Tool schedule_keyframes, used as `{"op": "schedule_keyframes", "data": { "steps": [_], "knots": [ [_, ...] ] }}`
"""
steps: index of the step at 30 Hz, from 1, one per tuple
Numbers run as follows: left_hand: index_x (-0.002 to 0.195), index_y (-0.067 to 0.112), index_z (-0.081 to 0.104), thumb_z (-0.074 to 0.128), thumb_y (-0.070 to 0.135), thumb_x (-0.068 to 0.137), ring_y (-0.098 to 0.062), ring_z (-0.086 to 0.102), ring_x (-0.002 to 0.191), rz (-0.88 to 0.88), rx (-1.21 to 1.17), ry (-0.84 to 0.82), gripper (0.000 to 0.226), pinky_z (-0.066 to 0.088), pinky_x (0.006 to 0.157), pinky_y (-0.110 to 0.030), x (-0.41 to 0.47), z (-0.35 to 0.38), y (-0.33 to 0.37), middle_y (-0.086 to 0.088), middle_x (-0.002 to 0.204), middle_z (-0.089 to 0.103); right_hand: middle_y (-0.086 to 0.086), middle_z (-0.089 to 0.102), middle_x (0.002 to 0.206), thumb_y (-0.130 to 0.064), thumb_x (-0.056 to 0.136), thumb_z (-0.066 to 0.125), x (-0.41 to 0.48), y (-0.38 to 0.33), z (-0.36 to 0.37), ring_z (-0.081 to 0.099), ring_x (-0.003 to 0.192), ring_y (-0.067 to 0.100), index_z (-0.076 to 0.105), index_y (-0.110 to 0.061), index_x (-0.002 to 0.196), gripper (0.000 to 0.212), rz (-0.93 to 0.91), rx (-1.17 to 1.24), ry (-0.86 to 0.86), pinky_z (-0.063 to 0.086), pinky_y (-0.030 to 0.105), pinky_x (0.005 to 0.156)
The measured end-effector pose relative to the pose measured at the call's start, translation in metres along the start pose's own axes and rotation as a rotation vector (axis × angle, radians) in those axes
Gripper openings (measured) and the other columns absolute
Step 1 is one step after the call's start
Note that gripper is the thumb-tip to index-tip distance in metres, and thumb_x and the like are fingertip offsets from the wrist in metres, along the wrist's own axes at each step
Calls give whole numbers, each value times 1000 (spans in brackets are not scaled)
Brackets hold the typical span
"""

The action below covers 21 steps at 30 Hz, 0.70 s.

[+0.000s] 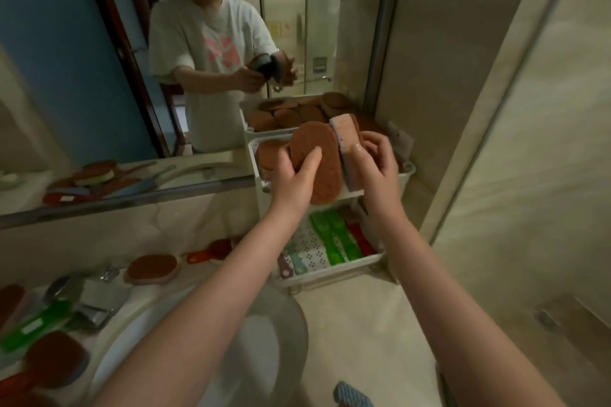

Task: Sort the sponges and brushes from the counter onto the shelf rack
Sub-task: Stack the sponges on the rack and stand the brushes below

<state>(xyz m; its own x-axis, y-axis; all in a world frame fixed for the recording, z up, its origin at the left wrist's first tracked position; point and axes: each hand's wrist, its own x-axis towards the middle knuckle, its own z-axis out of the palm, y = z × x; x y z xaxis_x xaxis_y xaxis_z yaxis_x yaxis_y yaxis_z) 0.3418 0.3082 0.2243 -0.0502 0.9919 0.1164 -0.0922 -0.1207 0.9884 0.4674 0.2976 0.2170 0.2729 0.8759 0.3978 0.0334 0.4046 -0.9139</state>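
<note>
My left hand [292,172] grips an oval brown sponge [322,165], holding it on edge over the top tray of the white shelf rack [405,175]. Beside it, my right hand [375,162] grips a thick pale purple sponge [347,149] upright, thumb on its side. Several brown sponges [269,155] lie in the top tray behind my hands. The lower tray [330,274] holds green and red brushes [337,238] and patterned cloths. On the counter at left lie a brown oval sponge [152,268], a green brush [33,324] and a red-handled brush [211,253].
A round white sink basin [281,317] sits below my arms, with a chrome tap [105,274] to its left. The wall mirror [99,76] reflects a person and the rack. A glass shower partition [496,142] stands to the right. A blue textured item [352,395] shows at the bottom edge.
</note>
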Motion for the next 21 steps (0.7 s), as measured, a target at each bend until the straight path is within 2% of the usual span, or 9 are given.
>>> {"op": "schedule_keyframes", "data": {
  "steps": [2,4,5,7,9,13,19,21],
  "knots": [
    [110,29,46,59,43,84,-17,58,106,-1,8,27,32,51,89,-34,16,-1,9,1,117,58,-10,60,117,-36,83,57,11,-1,5,58,110,7,54,-30,120,37,8,12,-80,52,28,90],
    [100,33,50,57,52,73,-22,59,107,-11,24,51,35,50,94,-45,29,-4,17,-3,117,59,-14,60,118,-35,83,58,25,1,8,58,109,3,54,-31,123,41,-11,-50,-93,52,29,90],
    [102,31,51,54,53,70,-24,58,108,-20,35,70,39,49,95,-48,37,-7,18,-5,119,58,-12,59,119,-36,85,60,35,3,8,57,109,4,54,-29,125,42,-27,-123,-65,53,32,91],
    [126,20,45,49,51,76,-30,52,116,-72,54,107,59,45,99,-51,50,-12,21,-10,131,51,-6,56,124,-40,86,60,59,9,5,55,111,10,52,-28,129,46,-53,-351,1,52,38,94],
    [140,14,31,46,43,87,-32,49,119,-109,92,139,62,43,101,-48,62,-18,22,-13,136,46,0,53,129,-42,86,60,83,16,5,52,115,16,50,-26,132,49,-64,-617,8,48,40,98],
    [132,12,39,48,32,93,-21,53,97,-137,97,150,45,43,80,-32,83,-24,17,-7,121,53,6,47,137,-43,86,57,109,29,18,49,121,27,48,-23,133,52,-114,-934,-49,44,44,101],
    [128,13,43,56,33,91,-19,57,98,-134,104,162,44,46,80,-31,95,-30,8,-5,116,55,9,47,130,-46,87,53,116,47,25,47,114,30,51,-19,125,47,-183,-1330,-125,38,40,95],
    [128,12,43,56,33,91,-19,56,98,-130,110,169,44,45,79,-30,99,-32,6,-4,114,55,10,47,131,-47,87,53,114,53,25,43,119,31,53,-19,124,47,-203,-1411,-153,35,41,99]
  ]
}}
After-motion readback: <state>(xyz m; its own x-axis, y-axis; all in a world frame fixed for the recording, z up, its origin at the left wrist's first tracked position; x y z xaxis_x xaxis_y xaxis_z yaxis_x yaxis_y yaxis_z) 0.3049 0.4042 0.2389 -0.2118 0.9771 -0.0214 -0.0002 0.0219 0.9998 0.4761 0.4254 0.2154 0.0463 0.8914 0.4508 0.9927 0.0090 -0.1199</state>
